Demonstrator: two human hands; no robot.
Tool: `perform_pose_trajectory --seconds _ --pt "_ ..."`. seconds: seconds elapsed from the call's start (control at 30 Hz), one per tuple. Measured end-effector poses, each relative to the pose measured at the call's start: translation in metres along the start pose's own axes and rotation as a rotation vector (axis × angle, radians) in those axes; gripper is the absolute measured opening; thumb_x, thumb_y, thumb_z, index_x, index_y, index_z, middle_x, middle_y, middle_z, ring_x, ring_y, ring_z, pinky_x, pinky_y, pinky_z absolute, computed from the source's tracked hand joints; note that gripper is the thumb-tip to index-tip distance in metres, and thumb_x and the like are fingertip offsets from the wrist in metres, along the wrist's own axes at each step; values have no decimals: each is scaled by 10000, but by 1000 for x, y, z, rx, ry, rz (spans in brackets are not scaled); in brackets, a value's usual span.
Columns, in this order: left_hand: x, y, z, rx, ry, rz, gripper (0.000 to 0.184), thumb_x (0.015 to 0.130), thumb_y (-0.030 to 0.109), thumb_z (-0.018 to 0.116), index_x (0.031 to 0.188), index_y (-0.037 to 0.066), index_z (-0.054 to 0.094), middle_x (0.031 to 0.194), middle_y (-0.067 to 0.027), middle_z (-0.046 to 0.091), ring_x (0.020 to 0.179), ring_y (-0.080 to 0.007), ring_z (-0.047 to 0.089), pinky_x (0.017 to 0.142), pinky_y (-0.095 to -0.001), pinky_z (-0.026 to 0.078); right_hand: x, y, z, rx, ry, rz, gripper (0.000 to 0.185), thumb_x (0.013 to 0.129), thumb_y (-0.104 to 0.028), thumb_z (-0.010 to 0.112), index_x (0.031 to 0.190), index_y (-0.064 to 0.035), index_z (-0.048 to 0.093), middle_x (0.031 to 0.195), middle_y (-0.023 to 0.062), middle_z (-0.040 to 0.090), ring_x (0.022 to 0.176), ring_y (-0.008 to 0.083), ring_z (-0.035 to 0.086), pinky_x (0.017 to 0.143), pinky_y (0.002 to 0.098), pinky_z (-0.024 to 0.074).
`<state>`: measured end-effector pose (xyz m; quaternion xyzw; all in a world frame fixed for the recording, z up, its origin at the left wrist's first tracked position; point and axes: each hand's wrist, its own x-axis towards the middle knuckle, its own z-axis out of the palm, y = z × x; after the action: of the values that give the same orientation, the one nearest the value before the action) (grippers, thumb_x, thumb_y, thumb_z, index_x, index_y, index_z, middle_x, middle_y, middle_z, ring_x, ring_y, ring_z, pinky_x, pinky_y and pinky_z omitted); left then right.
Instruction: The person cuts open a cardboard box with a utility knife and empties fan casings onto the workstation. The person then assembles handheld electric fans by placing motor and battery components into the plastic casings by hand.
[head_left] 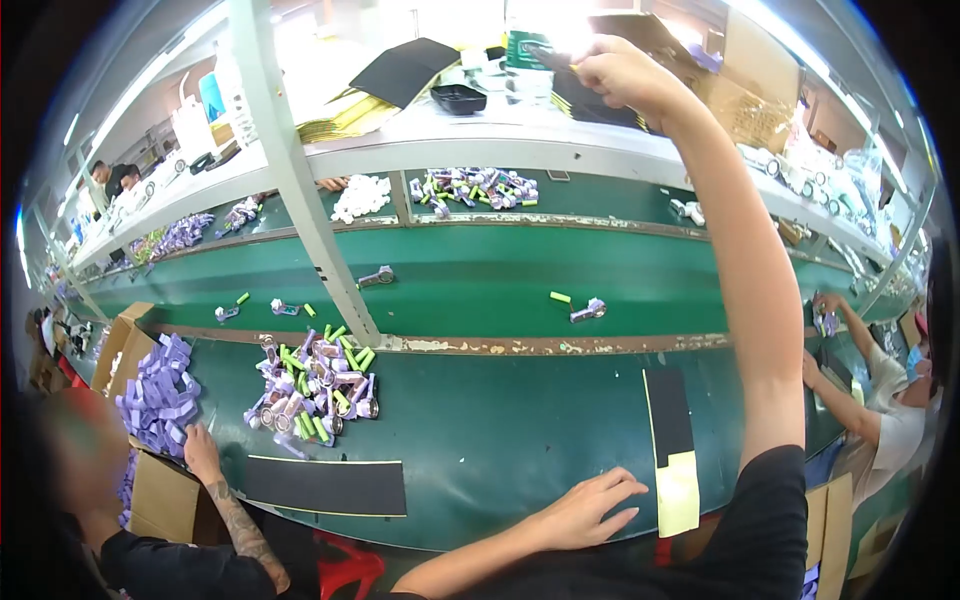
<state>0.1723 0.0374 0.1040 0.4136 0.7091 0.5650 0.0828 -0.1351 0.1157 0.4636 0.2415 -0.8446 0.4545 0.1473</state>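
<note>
At the far left, an open cardboard box (pixel 165 495) holds a heap of purple pieces (pixel 160 395), and a co-worker's hand (pixel 202 452) is at the heap's right edge. Right of it on your green desk (pixel 500 400) lies a mixed pile of purple parts and lime-green cylinders (pixel 318 385), with a black strip (pixel 325 486) lying flat below it, its edges yellow. Beyond, the green belt (pixel 450 280) carries a few scattered purple parts, one of them (pixel 588 310) near a loose green cylinder (pixel 560 297). On the white shelf (pixel 480 150) above, from left to right, you have black and yellow sheets (pixel 405 72), a black tray (pixel 458 98) and a green-labelled item (pixel 527 50).

Your left hand (pixel 590 512) is empty, palm down at the near side of the desk with its fingers loosely spread. Your right hand (pixel 615 75) is raised over the shelf, fingers curled around a slim dark item (pixel 552 59) that points left towards the green label; what it is, you can't make out. Just right of your left hand, a black-and-yellow strip (pixel 672 420) lies lengthwise away from you, black at its far part and pale yellow at the near end. At the far right, another co-worker (pixel 880 400) reaches over the desk.
</note>
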Motion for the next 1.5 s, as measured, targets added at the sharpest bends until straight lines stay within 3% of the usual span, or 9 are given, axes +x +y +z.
perform_pose_trajectory --seconds 0.13,0.4,0.8,1.07,1.23,1.27,1.3,1.37,1.5 --pt "-4 -6 0 -54 -21 19 357 1038 156 646 1370 34 606 1280 -169 608 1100 -372 655 934 -436 551 40 -30 59 -163 -44 -286 200 928 -163 653 1073 -26 668 920 61 656 867 149 593 730 322 478" --pt "-29 -1 -9 -19 79 12 351 1042 156 643 1368 31 608 1276 -172 613 1087 -369 660 925 -431 553 144 -56 144 -549 188 -233 414 832 -143 660 1203 25 738 1210 298 733 1209 435 696 1049 490 551" --pt "-48 -3 -24 -28 156 -35 333 1049 158 642 1359 40 611 1275 -162 612 1120 -368 654 946 -429 549 194 6 171 -774 169 5 418 850 -120 675 1249 -20 751 1310 211 732 1286 354 675 1084 454 526" --pt "-41 -2 -23 -35 154 -26 331 1038 146 651 1340 16 621 1250 -172 612 1102 -380 655 939 -437 548 187 -3 149 -724 9 -108 492 853 -336 633 1209 -26 771 1338 246 706 1237 366 687 1034 436 537" --pt "-30 -4 -12 -34 121 -22 332 1039 150 654 1343 20 620 1253 -158 620 1126 -359 652 953 -419 542 77 -50 143 -243 399 -709 313 897 -193 630 1097 27 730 1076 258 746 1048 418 709 965 462 542" --pt "-26 -5 -9 -42 106 -23 332 1037 145 655 1342 19 621 1251 -160 621 1129 -360 651 956 -420 542 37 -66 147 -183 343 -620 432 911 -189 683 1331 -100 731 1295 302 702 1233 276 698 1026 380 522" --pt "-22 -5 -5 -55 83 -26 332 1034 140 657 1340 17 622 1249 -162 623 1132 -361 650 958 -420 542 -6 -73 148 -111 357 -795 325 917 -185 672 1195 -33 742 1088 263 753 1033 384 731 931 471 560" --pt "-11 -2 3 -64 22 -38 328 1024 119 662 1333 13 626 1247 -173 627 1145 -371 649 967 -420 542 -79 -68 148 14 387 -1061 242 860 -97 733 1067 18 681 1065 213 679 1035 402 659 958 472 518" --pt "7 -11 43 -91 -164 -42 361 1010 148 681 1346 24 631 1264 -195 618 1132 -391 645 973 -443 532 -218 -34 104 3 165 -907 135 831 -98 701 876 8 630 908 161 590 838 344 608 753 481 505"
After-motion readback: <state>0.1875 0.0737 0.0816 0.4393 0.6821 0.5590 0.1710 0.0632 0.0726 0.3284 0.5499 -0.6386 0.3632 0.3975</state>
